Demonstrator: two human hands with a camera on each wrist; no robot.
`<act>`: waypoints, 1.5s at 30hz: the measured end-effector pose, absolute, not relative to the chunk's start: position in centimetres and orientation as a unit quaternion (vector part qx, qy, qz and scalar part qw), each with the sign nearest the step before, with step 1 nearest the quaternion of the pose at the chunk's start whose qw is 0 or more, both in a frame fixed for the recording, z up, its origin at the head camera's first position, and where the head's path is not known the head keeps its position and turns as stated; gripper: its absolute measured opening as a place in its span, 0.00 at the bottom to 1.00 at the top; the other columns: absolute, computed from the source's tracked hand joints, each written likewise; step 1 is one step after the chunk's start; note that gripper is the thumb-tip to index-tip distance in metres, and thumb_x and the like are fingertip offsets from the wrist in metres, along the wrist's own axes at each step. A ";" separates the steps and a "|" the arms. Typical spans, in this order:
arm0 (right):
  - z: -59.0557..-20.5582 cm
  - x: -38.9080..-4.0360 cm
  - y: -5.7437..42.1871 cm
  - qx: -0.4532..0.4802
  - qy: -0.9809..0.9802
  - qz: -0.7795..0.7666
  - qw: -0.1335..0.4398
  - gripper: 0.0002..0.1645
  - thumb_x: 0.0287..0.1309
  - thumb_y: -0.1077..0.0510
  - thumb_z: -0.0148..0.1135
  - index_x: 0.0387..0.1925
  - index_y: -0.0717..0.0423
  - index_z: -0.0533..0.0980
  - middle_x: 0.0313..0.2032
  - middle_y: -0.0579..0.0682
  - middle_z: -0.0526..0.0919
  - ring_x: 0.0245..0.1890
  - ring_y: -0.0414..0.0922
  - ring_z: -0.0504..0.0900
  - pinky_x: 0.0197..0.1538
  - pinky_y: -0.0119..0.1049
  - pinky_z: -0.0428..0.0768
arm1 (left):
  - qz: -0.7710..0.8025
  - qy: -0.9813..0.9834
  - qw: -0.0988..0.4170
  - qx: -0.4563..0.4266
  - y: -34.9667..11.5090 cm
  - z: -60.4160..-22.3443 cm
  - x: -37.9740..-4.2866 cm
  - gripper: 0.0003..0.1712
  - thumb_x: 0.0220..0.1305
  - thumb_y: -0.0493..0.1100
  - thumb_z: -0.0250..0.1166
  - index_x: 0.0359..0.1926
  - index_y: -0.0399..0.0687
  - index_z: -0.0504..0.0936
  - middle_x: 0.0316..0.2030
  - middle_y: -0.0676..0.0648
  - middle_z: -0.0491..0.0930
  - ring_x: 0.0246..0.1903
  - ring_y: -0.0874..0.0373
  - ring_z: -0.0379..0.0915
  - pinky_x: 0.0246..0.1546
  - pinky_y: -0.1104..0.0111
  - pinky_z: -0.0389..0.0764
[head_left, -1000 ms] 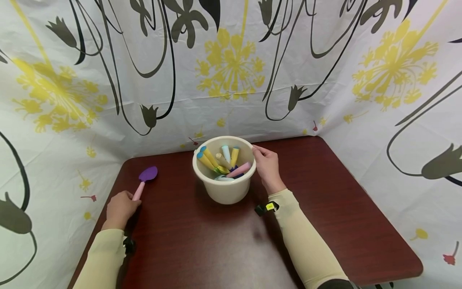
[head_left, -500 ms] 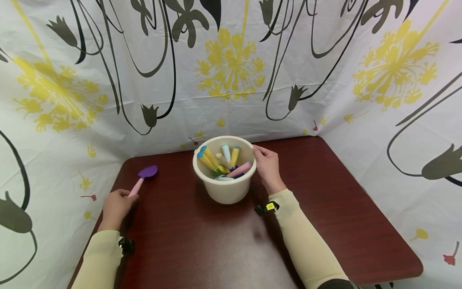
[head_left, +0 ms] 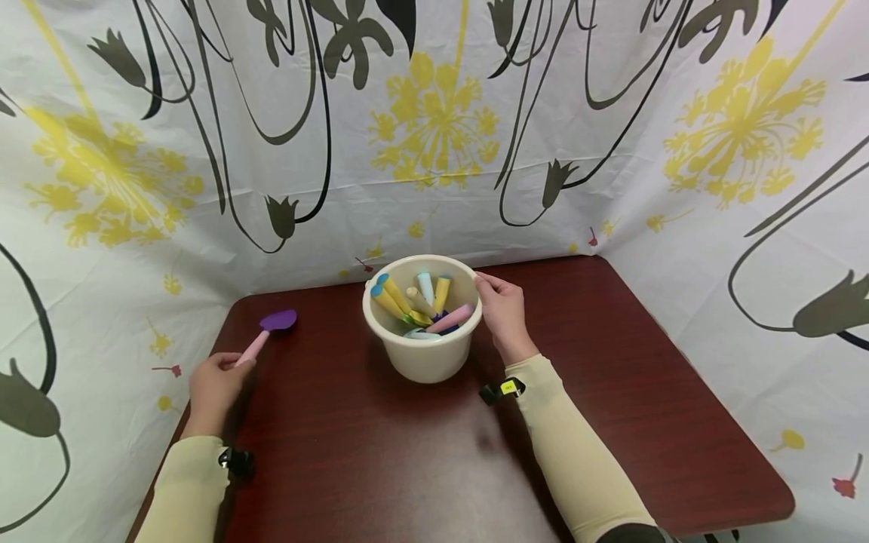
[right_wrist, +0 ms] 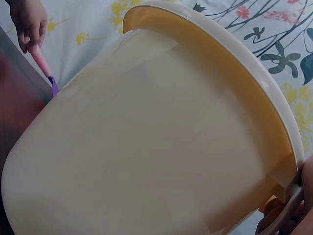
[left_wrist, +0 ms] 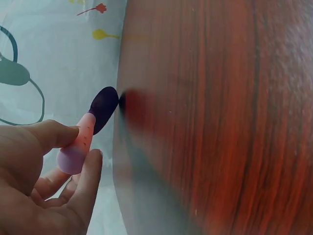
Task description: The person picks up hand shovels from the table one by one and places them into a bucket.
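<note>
At the left of the table, my left hand [head_left: 214,388] pinches the pink handle of a small purple-bladed toy shovel [head_left: 278,321]. In the left wrist view, thumb and fingers grip the end of the shovel's handle [left_wrist: 85,129], and the blade points away from the palm. I cannot tell whether the blade touches the table. My right hand [head_left: 504,313] holds the rim of a cream bucket [head_left: 426,366] on its right side. Inside the bucket are several tools with yellow, light blue and pink handles [head_left: 451,320]; their lower ends are mostly hidden.
The dark red-brown table [head_left: 380,467] has rounded corners. A white cloth [head_left: 434,219] with yellow flowers and grey-green stems hangs behind it and at both sides. The bucket stands near the table's back edge.
My left hand has shifted slightly left and away from me, raising and swinging the shovel's handle end. The blade has stayed nearly in place. My right hand and the bucket have not moved.
</note>
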State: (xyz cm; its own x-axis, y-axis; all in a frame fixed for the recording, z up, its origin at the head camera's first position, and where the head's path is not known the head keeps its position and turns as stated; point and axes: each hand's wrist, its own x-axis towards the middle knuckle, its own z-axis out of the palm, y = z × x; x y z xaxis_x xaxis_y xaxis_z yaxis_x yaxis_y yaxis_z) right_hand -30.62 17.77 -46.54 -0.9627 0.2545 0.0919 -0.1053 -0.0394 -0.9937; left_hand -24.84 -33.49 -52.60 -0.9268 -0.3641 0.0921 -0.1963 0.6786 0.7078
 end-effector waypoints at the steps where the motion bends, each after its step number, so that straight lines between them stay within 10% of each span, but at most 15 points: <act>1: -46.6 -30.7 17.8 -0.054 -0.681 0.719 0.127 0.22 0.81 0.52 0.64 0.65 0.60 0.86 0.61 0.59 0.88 0.61 0.51 0.88 0.62 0.46 0.86 | -0.375 -0.907 0.112 0.157 -33.5 -52.6 -24.9 0.30 0.78 0.52 0.70 0.63 0.28 0.83 0.50 0.28 0.85 0.45 0.39 0.81 0.37 0.62 0.77; 16: -46.5 -30.6 17.7 -0.055 -0.682 0.718 0.125 0.22 0.81 0.51 0.64 0.65 0.60 0.86 0.61 0.59 0.88 0.61 0.52 0.88 0.62 0.47 0.86 | -0.384 -0.890 0.171 0.179 -33.5 -51.3 -25.2 0.25 0.78 0.50 0.69 0.61 0.32 0.87 0.48 0.30 0.89 0.33 0.54 0.78 0.26 0.75 0.73; 45: -46.5 -30.5 17.7 -0.056 -0.679 0.721 0.127 0.22 0.81 0.52 0.65 0.65 0.61 0.86 0.61 0.59 0.88 0.61 0.52 0.88 0.61 0.45 0.87 | -0.392 -0.875 0.205 0.197 -32.9 -48.8 -25.4 0.24 0.78 0.51 0.70 0.61 0.38 0.90 0.51 0.32 0.89 0.48 0.43 0.80 0.34 0.71 0.73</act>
